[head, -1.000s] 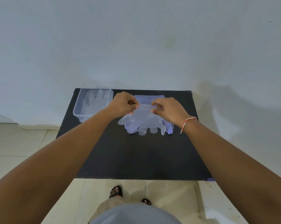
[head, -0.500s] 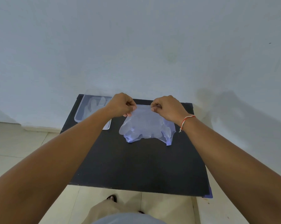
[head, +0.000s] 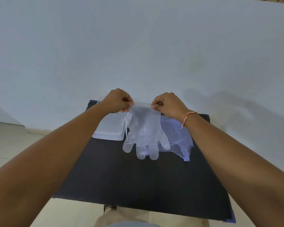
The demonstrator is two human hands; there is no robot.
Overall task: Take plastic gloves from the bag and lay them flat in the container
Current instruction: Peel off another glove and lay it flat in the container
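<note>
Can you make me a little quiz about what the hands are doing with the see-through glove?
1. True or false: the glove lies flat inside the container.
2. What holds the glove's cuff? A) only the left hand B) both hands, with the right hand C) nothing
3. Fill in: the glove's finger parts point ____.

Key
1. False. It hangs in the air above the black table.
2. B. Each hand pinches one end of the cuff.
3. Down, toward the table. The bag lies behind it, on the right.
</note>
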